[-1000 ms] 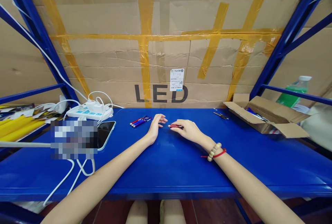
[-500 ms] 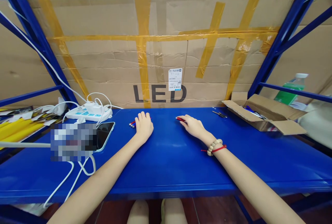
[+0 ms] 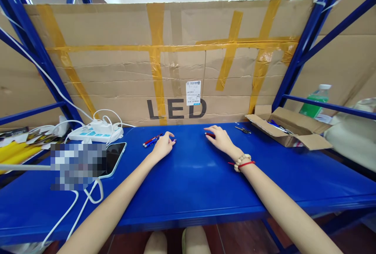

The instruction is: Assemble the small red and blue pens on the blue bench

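Note:
On the blue tabletop [image 3: 188, 183], my left hand [image 3: 163, 147] has its fingers curled in a pinch, with the dark blue end of a pen [image 3: 174, 140] poking out past the fingertips. Directly left of that hand lie a red pen [image 3: 152, 140] and a blue pen [image 3: 150, 142], side by side and partly behind the fingers. My right hand [image 3: 221, 139] rests palm down, its thumb and fingers closed around a dark red pen [image 3: 209, 134]. Most of that pen's length is hidden by the hand.
To the right are keys [image 3: 243, 130] and an open cardboard box [image 3: 290, 132] holding pens. On the left lie a phone [image 3: 116, 159], a white power strip [image 3: 85, 133] and cables. A large cardboard sheet [image 3: 123, 77] stands along the back between blue posts.
My left hand has rolled from lying over the pens to a pinch, uncovering more of the red and blue pens. The right hand keeps its red pen. The view has shifted slightly.

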Demonstrator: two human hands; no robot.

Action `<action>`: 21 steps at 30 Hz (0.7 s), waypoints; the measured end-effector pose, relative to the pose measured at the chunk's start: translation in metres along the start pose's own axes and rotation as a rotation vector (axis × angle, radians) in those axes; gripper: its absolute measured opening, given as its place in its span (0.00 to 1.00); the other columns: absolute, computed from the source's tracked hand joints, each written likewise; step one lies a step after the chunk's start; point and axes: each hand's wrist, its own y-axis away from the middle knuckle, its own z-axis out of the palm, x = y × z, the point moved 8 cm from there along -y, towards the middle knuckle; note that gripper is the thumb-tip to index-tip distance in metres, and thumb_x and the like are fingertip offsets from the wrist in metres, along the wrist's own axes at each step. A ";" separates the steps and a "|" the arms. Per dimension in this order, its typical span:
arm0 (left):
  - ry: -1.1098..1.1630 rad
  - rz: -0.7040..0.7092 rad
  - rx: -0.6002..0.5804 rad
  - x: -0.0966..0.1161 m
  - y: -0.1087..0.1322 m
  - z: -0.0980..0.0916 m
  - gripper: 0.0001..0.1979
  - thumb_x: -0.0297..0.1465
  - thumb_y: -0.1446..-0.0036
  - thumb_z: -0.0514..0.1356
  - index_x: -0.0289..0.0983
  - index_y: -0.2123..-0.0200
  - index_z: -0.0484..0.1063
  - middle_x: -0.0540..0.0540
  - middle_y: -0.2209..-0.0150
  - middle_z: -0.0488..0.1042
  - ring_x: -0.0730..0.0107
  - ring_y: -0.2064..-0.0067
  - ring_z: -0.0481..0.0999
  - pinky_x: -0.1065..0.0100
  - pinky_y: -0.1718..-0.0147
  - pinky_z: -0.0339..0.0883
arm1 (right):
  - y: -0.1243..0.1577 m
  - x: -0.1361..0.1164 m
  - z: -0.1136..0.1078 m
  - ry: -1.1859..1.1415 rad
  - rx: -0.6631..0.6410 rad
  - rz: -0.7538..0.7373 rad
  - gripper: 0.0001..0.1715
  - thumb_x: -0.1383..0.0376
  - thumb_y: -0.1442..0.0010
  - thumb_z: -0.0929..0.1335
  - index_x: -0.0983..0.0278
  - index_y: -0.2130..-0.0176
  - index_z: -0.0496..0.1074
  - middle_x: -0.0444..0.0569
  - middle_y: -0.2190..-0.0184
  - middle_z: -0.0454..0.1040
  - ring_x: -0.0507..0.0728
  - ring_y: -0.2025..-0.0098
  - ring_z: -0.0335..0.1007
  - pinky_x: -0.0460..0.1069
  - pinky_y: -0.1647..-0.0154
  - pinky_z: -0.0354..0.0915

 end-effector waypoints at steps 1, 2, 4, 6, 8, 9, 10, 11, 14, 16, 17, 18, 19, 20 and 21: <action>0.139 -0.007 -0.020 0.004 0.001 0.002 0.08 0.27 0.46 0.54 0.37 0.60 0.63 0.51 0.74 0.70 0.71 0.74 0.71 0.71 0.73 0.61 | 0.001 -0.013 -0.002 -0.066 0.028 -0.065 0.18 0.62 0.40 0.62 0.60 0.50 0.67 0.52 0.52 0.68 0.60 0.52 0.62 0.55 0.55 0.59; 0.267 -0.031 -0.061 0.008 0.003 0.006 0.09 0.28 0.45 0.53 0.37 0.59 0.62 0.52 0.75 0.68 0.75 0.79 0.68 0.72 0.76 0.59 | 0.002 -0.027 -0.004 -0.129 0.043 -0.143 0.19 0.60 0.40 0.62 0.58 0.49 0.66 0.51 0.52 0.67 0.59 0.51 0.61 0.55 0.53 0.59; 0.500 -0.037 -0.164 0.020 0.009 0.014 0.10 0.28 0.44 0.52 0.37 0.58 0.60 0.54 0.76 0.66 0.78 0.82 0.64 0.74 0.79 0.56 | 0.007 -0.058 -0.002 -0.231 0.034 -0.303 0.21 0.57 0.41 0.63 0.57 0.48 0.64 0.50 0.50 0.66 0.58 0.49 0.60 0.55 0.50 0.58; 0.710 -0.050 -0.259 0.030 0.015 0.021 0.10 0.29 0.44 0.51 0.36 0.57 0.59 0.54 0.77 0.64 0.82 0.83 0.60 0.76 0.80 0.52 | 0.013 -0.082 0.001 -0.314 0.003 -0.416 0.24 0.56 0.42 0.65 0.57 0.47 0.63 0.50 0.49 0.65 0.58 0.48 0.59 0.55 0.49 0.58; 0.876 -0.095 -0.333 0.036 0.020 0.029 0.11 0.29 0.44 0.51 0.36 0.56 0.58 0.56 0.78 0.62 0.85 0.84 0.55 0.77 0.82 0.48 | 0.016 -0.096 0.007 -0.368 -0.038 -0.452 0.26 0.57 0.43 0.65 0.58 0.45 0.62 0.52 0.50 0.65 0.58 0.48 0.60 0.55 0.49 0.59; 0.929 -0.129 -0.349 0.036 0.022 0.033 0.12 0.28 0.44 0.51 0.36 0.55 0.57 0.56 0.78 0.60 0.85 0.84 0.54 0.78 0.82 0.46 | 0.017 -0.098 0.008 -0.393 -0.045 -0.445 0.24 0.57 0.42 0.65 0.59 0.47 0.63 0.52 0.52 0.66 0.58 0.50 0.61 0.55 0.50 0.60; 0.964 -0.167 -0.358 0.036 0.024 0.037 0.14 0.26 0.45 0.51 0.37 0.55 0.55 0.56 0.78 0.60 0.86 0.85 0.53 0.78 0.83 0.44 | 0.018 -0.099 0.010 -0.419 -0.063 -0.444 0.21 0.58 0.41 0.64 0.60 0.48 0.65 0.52 0.54 0.67 0.57 0.52 0.63 0.54 0.51 0.60; 0.982 -0.207 -0.366 0.035 0.025 0.041 0.15 0.25 0.46 0.50 0.37 0.54 0.53 0.57 0.79 0.59 0.86 0.85 0.52 0.78 0.83 0.42 | 0.018 -0.099 0.011 -0.443 -0.079 -0.442 0.18 0.59 0.40 0.63 0.60 0.50 0.67 0.51 0.56 0.68 0.56 0.54 0.64 0.53 0.52 0.61; 0.938 -0.257 -0.370 0.037 0.029 0.049 0.14 0.24 0.46 0.47 0.38 0.55 0.50 0.60 0.82 0.51 0.85 0.86 0.48 0.78 0.84 0.38 | 0.018 -0.097 0.015 -0.504 -0.120 -0.452 0.13 0.62 0.38 0.61 0.62 0.58 0.70 0.50 0.60 0.67 0.54 0.58 0.65 0.50 0.54 0.62; 0.883 -0.249 -0.334 0.038 0.029 0.050 0.13 0.25 0.46 0.48 0.38 0.57 0.49 0.60 0.81 0.51 0.85 0.86 0.47 0.78 0.84 0.38 | 0.017 -0.094 0.017 -0.535 -0.131 -0.434 0.11 0.63 0.39 0.61 0.63 0.61 0.71 0.49 0.61 0.66 0.53 0.60 0.65 0.50 0.56 0.63; 0.860 -0.241 -0.296 0.037 0.028 0.049 0.13 0.25 0.47 0.48 0.39 0.58 0.49 0.59 0.80 0.52 0.85 0.85 0.48 0.78 0.84 0.39 | 0.016 -0.092 0.020 -0.553 -0.136 -0.412 0.10 0.63 0.40 0.62 0.63 0.62 0.70 0.49 0.62 0.66 0.53 0.62 0.65 0.49 0.57 0.63; 0.840 -0.232 -0.248 0.036 0.027 0.047 0.12 0.26 0.47 0.48 0.39 0.58 0.50 0.58 0.79 0.54 0.84 0.84 0.50 0.79 0.84 0.41 | 0.015 -0.090 0.022 -0.572 -0.141 -0.378 0.09 0.63 0.41 0.63 0.64 0.63 0.70 0.49 0.63 0.67 0.53 0.63 0.66 0.49 0.59 0.63; 0.822 -0.216 -0.196 0.034 0.025 0.045 0.12 0.26 0.46 0.48 0.40 0.59 0.50 0.57 0.77 0.55 0.84 0.83 0.52 0.79 0.84 0.44 | 0.014 -0.087 0.026 -0.593 -0.150 -0.337 0.08 0.63 0.43 0.64 0.64 0.63 0.69 0.49 0.64 0.67 0.52 0.64 0.65 0.49 0.61 0.63; 0.805 -0.187 -0.143 0.032 0.023 0.042 0.10 0.27 0.46 0.48 0.40 0.59 0.50 0.56 0.75 0.57 0.83 0.82 0.54 0.79 0.83 0.48 | 0.013 -0.084 0.030 -0.615 -0.164 -0.293 0.08 0.63 0.44 0.65 0.65 0.64 0.68 0.48 0.65 0.68 0.52 0.66 0.65 0.49 0.62 0.63; 0.785 -0.140 -0.099 0.032 0.021 0.040 0.09 0.27 0.45 0.47 0.40 0.60 0.51 0.55 0.73 0.58 0.83 0.80 0.57 0.78 0.81 0.52 | 0.013 -0.082 0.033 -0.636 -0.188 -0.256 0.08 0.63 0.45 0.66 0.65 0.65 0.67 0.47 0.67 0.68 0.52 0.67 0.65 0.49 0.64 0.63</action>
